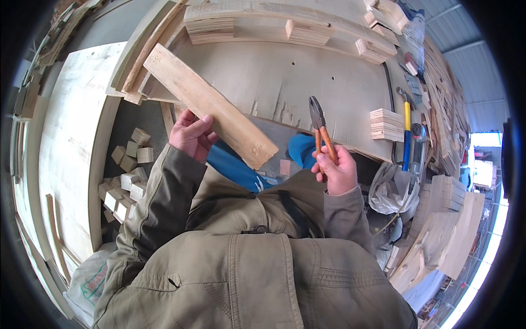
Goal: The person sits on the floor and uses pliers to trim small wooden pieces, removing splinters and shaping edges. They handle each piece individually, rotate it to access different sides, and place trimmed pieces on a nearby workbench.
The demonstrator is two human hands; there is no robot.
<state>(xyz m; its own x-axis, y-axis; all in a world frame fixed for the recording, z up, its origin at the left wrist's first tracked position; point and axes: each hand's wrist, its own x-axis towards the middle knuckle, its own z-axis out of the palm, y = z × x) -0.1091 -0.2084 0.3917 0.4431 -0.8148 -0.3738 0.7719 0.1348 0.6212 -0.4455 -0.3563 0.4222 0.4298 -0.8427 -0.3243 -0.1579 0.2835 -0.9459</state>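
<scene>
A short pale wooden board (211,107) slants across the space in front of me. My left hand (193,135) grips its lower left edge, thumb on top and fingers beneath. My right hand (337,170) is closed around the handles of a pair of pliers (318,120); their dark jaws point away from me and the handles are orange-brown. Board and pliers are apart from each other. Beyond both lies a plywood worktop (235,71) with small holes and a splintered near edge.
A hammer (406,126) with a yellow and blue handle lies on the right, beside a stack of plywood blocks (386,125). Small wood blocks (131,189) are heaped low on the left, near a large pale panel (71,148). A long batten on blocks (263,12) spans the far side.
</scene>
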